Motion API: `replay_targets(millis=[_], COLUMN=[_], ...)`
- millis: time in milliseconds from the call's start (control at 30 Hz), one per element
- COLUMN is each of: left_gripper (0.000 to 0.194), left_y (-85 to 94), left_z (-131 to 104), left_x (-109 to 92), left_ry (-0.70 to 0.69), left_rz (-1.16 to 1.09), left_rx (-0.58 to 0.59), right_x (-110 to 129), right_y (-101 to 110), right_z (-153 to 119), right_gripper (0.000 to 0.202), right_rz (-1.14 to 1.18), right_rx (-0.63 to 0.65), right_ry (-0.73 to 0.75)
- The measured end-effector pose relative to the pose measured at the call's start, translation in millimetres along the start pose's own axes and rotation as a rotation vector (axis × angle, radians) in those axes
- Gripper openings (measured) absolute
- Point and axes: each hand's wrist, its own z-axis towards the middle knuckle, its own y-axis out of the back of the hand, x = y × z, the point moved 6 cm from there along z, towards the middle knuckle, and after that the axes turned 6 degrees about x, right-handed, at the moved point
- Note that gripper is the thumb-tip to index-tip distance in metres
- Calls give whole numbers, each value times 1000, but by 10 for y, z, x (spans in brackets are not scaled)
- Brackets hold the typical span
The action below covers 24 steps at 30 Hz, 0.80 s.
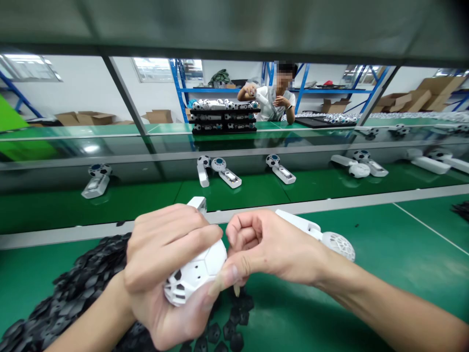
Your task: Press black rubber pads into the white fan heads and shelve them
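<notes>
Left-hand grip [157,254] clasps a white football-patterned fan [200,271], right-hand grip [267,249] at its edge, hold unclear, black pieces [84,288] heaped on the bench [366,303].

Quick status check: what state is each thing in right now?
Left hand: closed around white ball-headed unit.
Right hand: thumb at that unit's edge, fingers curled; grip unclear.
Second white unit: lying on green table, unheld.
Black pieces: heaped left, some loose in front.
Stacked black trays: loaded.
Cardboard boxes, far right: flaps open.

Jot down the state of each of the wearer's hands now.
Left hand: closed around a white ball-shaped piece.
Right hand: curled at its edge; any hold unclear.
</notes>
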Motion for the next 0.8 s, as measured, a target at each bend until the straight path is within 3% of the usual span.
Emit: replay_targets(millis=[467,567,667,800], left_gripper=[9,9,8,11], left_y=[-5,18,40,40], left_z=[74,40,15,24], left_x=[-21,-4,18,6], left_ry=[-50,-12,85,136], left_rz=[-112,-124,-149,-195], left_rx=[58,43,17,-30], right_x=[-20,6,76,134], right_y=[-27,-58,-66,-53], right_z=[6,-10,-55,-161], right_gripper=[64,61,57,45], right_rz=[-33,-63,-128,-396], right_rx=[-5,-19,-71,-167], right_ry=[-25,64,252,434])
